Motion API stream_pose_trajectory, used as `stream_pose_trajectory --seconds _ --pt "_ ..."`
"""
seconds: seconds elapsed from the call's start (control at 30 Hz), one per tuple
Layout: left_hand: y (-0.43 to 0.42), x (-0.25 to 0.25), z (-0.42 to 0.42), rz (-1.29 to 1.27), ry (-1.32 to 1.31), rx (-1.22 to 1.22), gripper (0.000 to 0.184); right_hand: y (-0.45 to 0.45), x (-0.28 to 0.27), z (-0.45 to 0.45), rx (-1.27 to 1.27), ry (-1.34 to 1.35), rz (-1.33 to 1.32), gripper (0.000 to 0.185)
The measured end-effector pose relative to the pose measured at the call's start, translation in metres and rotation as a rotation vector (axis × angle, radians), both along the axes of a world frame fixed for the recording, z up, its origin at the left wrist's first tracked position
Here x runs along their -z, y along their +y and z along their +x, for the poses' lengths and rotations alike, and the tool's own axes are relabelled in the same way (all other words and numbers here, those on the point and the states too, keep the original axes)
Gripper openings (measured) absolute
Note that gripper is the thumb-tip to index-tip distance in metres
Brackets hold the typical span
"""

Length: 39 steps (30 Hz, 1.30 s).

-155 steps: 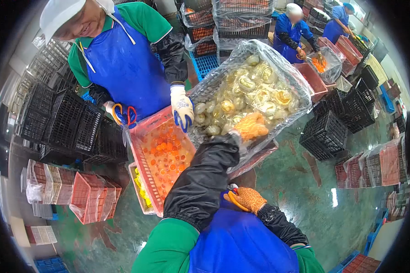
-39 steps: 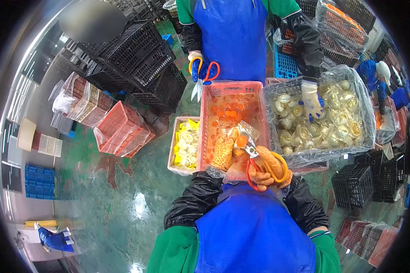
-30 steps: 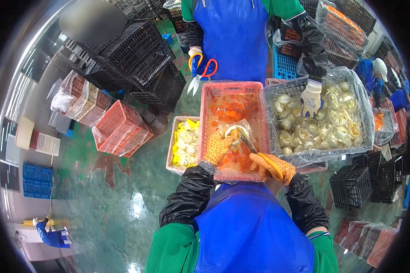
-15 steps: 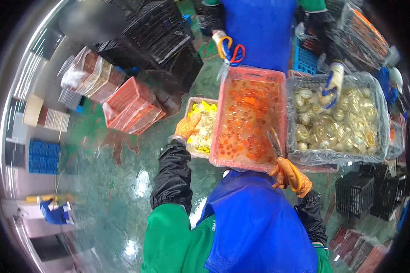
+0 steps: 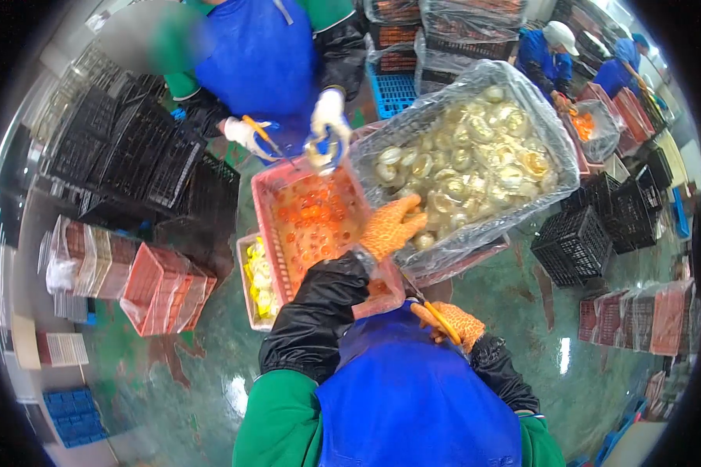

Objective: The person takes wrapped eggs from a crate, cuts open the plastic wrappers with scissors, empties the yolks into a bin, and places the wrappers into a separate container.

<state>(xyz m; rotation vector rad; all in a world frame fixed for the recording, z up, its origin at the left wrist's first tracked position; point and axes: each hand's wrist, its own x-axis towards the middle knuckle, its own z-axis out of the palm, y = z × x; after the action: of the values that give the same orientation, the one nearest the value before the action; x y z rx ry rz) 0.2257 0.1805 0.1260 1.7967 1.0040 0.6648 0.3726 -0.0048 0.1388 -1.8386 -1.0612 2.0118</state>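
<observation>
The left hand (image 5: 393, 226), in a mottled orange rubbery glove, has its fingers partly curled above the pink tub's (image 5: 271, 247) right side; whether it grips anything, I cannot tell. The right hand (image 5: 463, 325) closes around scissors (image 5: 446, 323) with smooth, rounded orange handles, beside the tub's near-right corner. Their long axis slants, slim blades pointing forward and left. Right of the tub, shiny rounded packets (image 5: 459, 159) fill a plastic-lined crate (image 5: 475, 237).
</observation>
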Motion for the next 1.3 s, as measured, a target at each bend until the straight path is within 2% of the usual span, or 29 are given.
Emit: stream_pose_trajectory --seconds 0.03,0.07,0.13,0.17,0.2,0.27,0.3,0.43,0.6,0.67,0.73,0.8,0.83,0.87,0.93,0.97,1.0,1.07,1.13,1.2,1.23,1.27,1.3 --pt "0.001 -0.006 0.019 -0.194 -0.053 0.022 0.058 -0.002 -0.004 0.006 -0.004 -0.003 -0.021 0.063" --pt "0.006 -0.004 0.035 -0.187 -0.052 0.039 0.058 -0.006 -0.001 0.011 0.013 -0.003 -0.014 0.063" --pt "0.023 0.012 0.065 0.25 0.171 0.102 0.062 -0.015 0.008 0.02 0.082 -0.006 -0.013 0.059" --pt "0.029 0.016 0.082 0.312 0.127 0.101 0.07 -0.019 0.008 0.027 0.082 0.003 0.001 0.062" --pt "0.029 0.021 0.098 0.317 0.126 0.118 0.07 -0.022 0.008 0.032 0.099 0.005 0.005 0.062" --pt "0.025 0.009 0.123 0.334 0.36 0.016 0.083 -0.027 0.009 0.041 0.119 -0.004 -0.033 0.063" --pt "0.026 0.002 0.133 0.222 0.451 0.05 0.091 -0.03 0.011 0.045 0.13 -0.005 -0.041 0.065" --pt "0.03 0.005 0.157 0.225 0.658 0.006 0.086 -0.032 0.005 0.057 0.135 -0.012 -0.074 0.065" --pt "0.049 0.027 0.158 0.252 0.623 -0.017 0.068 -0.032 -0.002 0.066 0.161 -0.05 -0.084 0.064" --pt "0.059 0.036 0.147 0.166 0.58 -0.112 0.059 -0.031 0.002 0.068 0.16 -0.05 -0.097 0.064" --pt "0.074 0.067 0.13 0.097 0.499 -0.199 0.056 -0.032 0.011 0.066 0.177 -0.028 -0.033 0.064" --pt "0.078 0.077 0.103 -0.119 0.102 -0.392 0.052 -0.028 0.009 0.067 0.149 -0.011 -0.051 0.064" --pt "0.072 0.057 0.092 -0.242 0.028 -0.387 0.052 -0.026 0.008 0.067 0.122 0.002 -0.072 0.064" --pt "0.072 0.059 0.08 -0.246 0.037 -0.397 0.052 -0.024 0.009 0.066 0.112 0.01 -0.079 0.064" --pt "0.069 0.064 0.054 0.196 -0.178 -0.301 0.051 -0.021 0.009 0.06 0.114 -0.02 -0.027 0.064" --pt "0.061 0.048 0.044 0.356 -0.255 -0.265 0.051 -0.018 0.0 0.058 0.141 -0.011 -0.029 0.064" --pt "0.054 0.03 0.029 0.35 -0.244 -0.275 0.051 -0.015 -0.006 0.055 0.141 -0.025 -0.015 0.064" --pt "0.041 -0.011 0.002 0.822 0.015 -0.093 0.048 -0.011 0.0 0.05 0.116 -0.022 -0.02 0.065" --pt "0.03 0.0 -0.015 0.848 0.06 -0.093 0.049 -0.005 -0.005 0.045 0.118 -0.031 -0.043 0.063" --pt "0.023 0.048 -0.03 0.737 0.542 0.247 0.049 -0.008 -0.004 0.039 0.119 -0.043 -0.07 0.061" --pt "0.019 0.048 -0.029 0.877 0.439 0.173 0.046 -0.008 -0.005 0.039 0.114 -0.037 -0.093 0.065" --pt "0.022 0.048 -0.026 0.885 0.435 0.163 0.046 -0.004 -0.007 0.039 0.116 -0.032 -0.109 0.07" --pt "0.021 0.049 -0.024 0.751 0.379 0.108 0.046 -0.006 -0.013 0.04 0.077 -0.07 -0.096 0.069"
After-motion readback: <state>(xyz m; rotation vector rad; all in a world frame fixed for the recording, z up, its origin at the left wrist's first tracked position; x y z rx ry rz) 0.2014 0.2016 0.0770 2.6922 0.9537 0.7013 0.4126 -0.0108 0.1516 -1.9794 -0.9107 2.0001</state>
